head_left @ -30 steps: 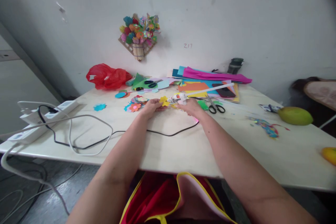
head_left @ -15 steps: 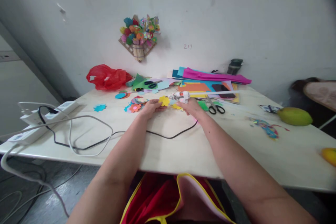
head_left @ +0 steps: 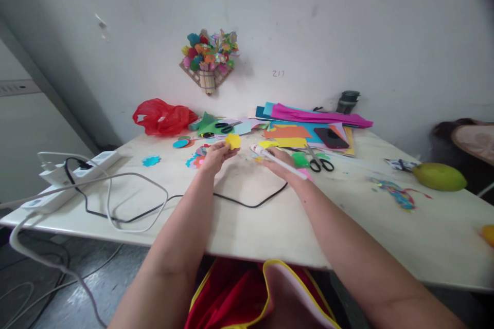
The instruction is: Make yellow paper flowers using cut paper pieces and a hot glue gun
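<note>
My left hand pinches a yellow paper flower by its lower left edge, holding it up above the table. My right hand is closed around a white glue gun, its long white glue stick slanting back over the wrist. Part of the gun is hidden by the fingers. Just beyond that hand is a yellow paper piece. Left of my left hand lie stacked colored paper flowers, partly covered by it. Black-handled scissors rest right of my right hand, beside green paper.
A black cord crosses the table toward a white power strip. Colored paper sheets, a phone, a second pair of scissors and a red plastic bag lie behind. A green mango-like fruit sits right.
The yellow flower has been lifted and moved slightly left, away from the glue gun. The glue gun has turned, so its stick now points back toward me along my right wrist.
</note>
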A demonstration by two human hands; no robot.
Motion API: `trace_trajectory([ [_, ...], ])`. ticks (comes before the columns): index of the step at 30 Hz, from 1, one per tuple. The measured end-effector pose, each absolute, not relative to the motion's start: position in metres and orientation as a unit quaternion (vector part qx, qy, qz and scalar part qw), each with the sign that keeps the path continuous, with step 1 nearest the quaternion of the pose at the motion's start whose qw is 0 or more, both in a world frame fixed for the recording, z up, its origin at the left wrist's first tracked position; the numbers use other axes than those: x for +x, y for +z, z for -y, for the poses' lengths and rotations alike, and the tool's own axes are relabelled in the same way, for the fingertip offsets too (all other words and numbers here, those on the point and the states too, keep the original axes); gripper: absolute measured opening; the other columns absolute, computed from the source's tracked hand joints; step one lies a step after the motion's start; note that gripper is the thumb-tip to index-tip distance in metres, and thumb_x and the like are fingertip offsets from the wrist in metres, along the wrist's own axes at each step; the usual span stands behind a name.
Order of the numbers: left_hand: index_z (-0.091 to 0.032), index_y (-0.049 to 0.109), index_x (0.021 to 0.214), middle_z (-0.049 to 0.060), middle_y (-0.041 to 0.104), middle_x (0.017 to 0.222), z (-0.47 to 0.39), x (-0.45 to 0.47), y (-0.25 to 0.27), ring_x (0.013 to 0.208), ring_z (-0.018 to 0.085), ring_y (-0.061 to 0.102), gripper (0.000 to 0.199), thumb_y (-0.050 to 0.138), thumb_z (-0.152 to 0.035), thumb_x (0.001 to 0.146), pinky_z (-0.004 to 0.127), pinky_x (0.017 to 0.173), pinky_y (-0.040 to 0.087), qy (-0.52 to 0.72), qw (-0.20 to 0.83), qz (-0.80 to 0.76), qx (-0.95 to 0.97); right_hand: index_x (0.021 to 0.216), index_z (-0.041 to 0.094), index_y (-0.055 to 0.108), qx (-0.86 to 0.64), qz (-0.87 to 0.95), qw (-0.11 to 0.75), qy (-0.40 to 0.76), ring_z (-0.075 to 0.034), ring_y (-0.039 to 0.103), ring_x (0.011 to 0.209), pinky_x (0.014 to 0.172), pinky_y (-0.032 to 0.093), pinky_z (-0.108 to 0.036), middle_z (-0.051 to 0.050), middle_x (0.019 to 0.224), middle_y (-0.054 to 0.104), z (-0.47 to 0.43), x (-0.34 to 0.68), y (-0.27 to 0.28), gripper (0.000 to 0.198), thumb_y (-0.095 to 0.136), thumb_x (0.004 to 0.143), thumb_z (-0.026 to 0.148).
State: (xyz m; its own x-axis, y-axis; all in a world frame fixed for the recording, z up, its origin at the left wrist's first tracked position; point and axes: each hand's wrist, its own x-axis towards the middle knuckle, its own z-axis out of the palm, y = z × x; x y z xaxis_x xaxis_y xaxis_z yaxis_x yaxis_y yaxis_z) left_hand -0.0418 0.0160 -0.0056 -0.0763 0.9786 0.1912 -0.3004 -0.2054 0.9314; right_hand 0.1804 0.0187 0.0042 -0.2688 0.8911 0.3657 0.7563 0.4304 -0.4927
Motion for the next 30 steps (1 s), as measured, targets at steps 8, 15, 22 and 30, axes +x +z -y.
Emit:
trace_trajectory([
  [8,-0.012,0.058,0.093,0.008,0.064,0.095,-0.016,-0.046,-0.001,0.088,0.018,0.064,0.025,0.063,-0.024,0.072,0.031,0.082,0.049,0.683,0.461,-0.346,0.450,0.120,0.023,0.049,-0.452,0.872,0.185,0.025,-0.020,0.052,0.101,0.079,0.038,-0.028,-0.005,0.115,0.057,-0.011,0.170,0.002,0.045,0.048,0.075,0.023],
  [15,-0.012,0.057,0.092,0.008,0.064,0.093,-0.016,-0.042,0.001,0.086,0.019,0.064,0.027,0.065,-0.025,0.070,0.028,0.078,0.050,0.673,0.465,-0.329,0.472,0.130,0.020,0.039,-0.411,0.900,0.141,-0.017,-0.021,0.050,0.100,0.083,0.035,-0.030,-0.009,0.113,0.053,-0.007,0.147,-0.008,0.048,0.041,0.082,0.020],
  [22,-0.011,0.058,0.086,0.006,0.066,0.085,-0.019,-0.031,0.000,0.083,0.019,0.065,0.027,0.068,-0.026,0.066,0.027,0.075,0.051,0.643,0.486,-0.341,0.484,0.130,0.018,0.040,-0.407,0.900,0.149,-0.039,-0.022,0.047,0.100,0.085,0.033,-0.031,-0.011,0.107,0.055,-0.002,0.132,-0.012,0.047,0.040,0.083,0.018],
  [30,-0.011,0.059,0.091,0.008,0.066,0.090,-0.010,-0.023,0.005,0.086,0.019,0.064,0.030,0.068,-0.028,0.068,0.027,0.075,0.052,0.615,0.485,-0.351,0.512,0.093,0.018,0.066,-0.526,0.828,0.183,-0.066,-0.021,0.053,0.094,0.082,0.031,-0.032,-0.009,0.099,0.063,-0.021,0.181,0.024,0.031,0.039,0.085,0.031],
])
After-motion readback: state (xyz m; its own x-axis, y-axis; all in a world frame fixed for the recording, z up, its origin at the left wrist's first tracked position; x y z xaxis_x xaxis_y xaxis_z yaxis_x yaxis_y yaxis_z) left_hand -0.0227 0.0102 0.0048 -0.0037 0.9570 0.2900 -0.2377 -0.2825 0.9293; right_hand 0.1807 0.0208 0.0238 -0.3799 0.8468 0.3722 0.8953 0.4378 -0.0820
